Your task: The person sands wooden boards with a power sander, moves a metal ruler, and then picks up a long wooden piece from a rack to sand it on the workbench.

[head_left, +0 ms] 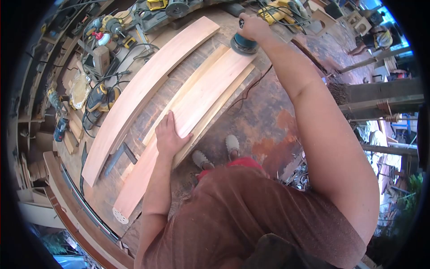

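Observation:
My right hand (253, 28) is wrapped round the top of a teal and black sander (244, 45), whose pad rests on the far end of a long pale board (204, 96). My left hand (171, 136) lies on the same board nearer its middle, fingers together and pointing away, thumb spread to the right. Lighter wooden strips (217, 96) lie under and beside this board. A perforated round disc (120, 215) shows at the board's near end. To the left lies a second, curved board (139, 96), which neither hand touches.
Power tools and cables crowd the workbench's left side, including a yellow and black sander (104, 97) and a drill (113, 26). A yellow tool (274, 12) lies beyond my right hand. A cord hangs at the bench's right edge. Another person (383, 38) is far right.

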The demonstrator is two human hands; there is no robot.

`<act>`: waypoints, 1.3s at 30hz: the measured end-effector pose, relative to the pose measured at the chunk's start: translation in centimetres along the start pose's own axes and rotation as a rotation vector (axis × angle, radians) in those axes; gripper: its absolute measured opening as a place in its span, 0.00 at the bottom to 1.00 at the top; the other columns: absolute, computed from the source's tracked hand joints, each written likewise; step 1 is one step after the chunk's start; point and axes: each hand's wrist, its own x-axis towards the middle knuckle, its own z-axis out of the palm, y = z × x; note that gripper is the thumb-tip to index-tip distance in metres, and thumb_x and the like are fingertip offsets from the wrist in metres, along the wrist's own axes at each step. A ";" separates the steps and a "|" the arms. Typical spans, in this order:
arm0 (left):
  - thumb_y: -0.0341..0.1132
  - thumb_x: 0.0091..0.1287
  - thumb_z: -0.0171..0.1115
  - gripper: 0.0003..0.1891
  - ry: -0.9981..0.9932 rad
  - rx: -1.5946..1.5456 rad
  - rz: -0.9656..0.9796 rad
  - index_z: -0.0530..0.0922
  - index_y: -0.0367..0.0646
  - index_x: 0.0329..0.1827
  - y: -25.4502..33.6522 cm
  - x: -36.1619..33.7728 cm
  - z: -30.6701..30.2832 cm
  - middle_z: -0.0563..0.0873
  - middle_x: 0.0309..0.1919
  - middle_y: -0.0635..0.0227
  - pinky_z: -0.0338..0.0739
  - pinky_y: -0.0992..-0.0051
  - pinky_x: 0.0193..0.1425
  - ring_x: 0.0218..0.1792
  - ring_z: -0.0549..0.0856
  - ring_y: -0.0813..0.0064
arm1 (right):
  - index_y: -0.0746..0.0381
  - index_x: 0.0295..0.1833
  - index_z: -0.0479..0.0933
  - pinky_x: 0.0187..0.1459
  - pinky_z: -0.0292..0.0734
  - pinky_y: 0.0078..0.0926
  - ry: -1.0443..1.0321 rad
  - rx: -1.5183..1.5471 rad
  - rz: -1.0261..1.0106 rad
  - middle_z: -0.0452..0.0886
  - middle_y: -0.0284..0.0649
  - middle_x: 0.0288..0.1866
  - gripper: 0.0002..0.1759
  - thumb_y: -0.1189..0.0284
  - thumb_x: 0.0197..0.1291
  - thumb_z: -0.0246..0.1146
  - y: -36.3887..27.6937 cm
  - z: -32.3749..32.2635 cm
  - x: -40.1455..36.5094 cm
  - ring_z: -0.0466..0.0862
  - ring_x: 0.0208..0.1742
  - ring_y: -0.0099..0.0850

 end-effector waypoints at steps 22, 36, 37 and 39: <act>0.57 0.49 0.80 0.63 0.052 0.000 0.023 0.56 0.36 0.84 -0.1 0.2 -0.1 0.75 0.70 0.46 0.66 0.51 0.74 0.70 0.74 0.48 | 0.47 0.74 0.71 0.64 0.81 0.46 0.053 -0.013 -0.228 0.81 0.49 0.67 0.32 0.53 0.66 0.63 -3.9 0.7 -3.8 0.82 0.68 0.46; 0.62 0.57 0.75 0.60 -0.002 -0.051 0.094 0.55 0.39 0.85 -2.5 -1.7 0.3 0.63 0.81 0.42 0.53 0.51 0.85 0.81 0.62 0.46 | 0.44 0.69 0.73 0.61 0.82 0.47 -0.001 -0.026 -0.305 0.82 0.51 0.62 0.29 0.51 0.65 0.64 -17.4 0.4 -14.0 0.84 0.63 0.50; 0.62 0.57 0.74 0.59 0.040 -0.024 0.141 0.55 0.38 0.85 -3.0 -2.4 0.1 0.62 0.81 0.42 0.51 0.51 0.86 0.82 0.60 0.47 | 0.44 0.69 0.73 0.61 0.82 0.47 0.037 -0.030 -0.328 0.81 0.51 0.62 0.29 0.51 0.64 0.65 -18.4 0.2 -14.7 0.83 0.63 0.51; 0.62 0.58 0.74 0.59 0.031 0.004 0.056 0.56 0.38 0.85 -4.8 -5.4 -0.4 0.61 0.82 0.42 0.49 0.49 0.86 0.83 0.59 0.48 | 0.44 0.69 0.73 0.62 0.82 0.46 0.011 -0.023 -0.338 0.81 0.50 0.63 0.29 0.51 0.64 0.65 -20.1 -0.2 -15.7 0.83 0.64 0.50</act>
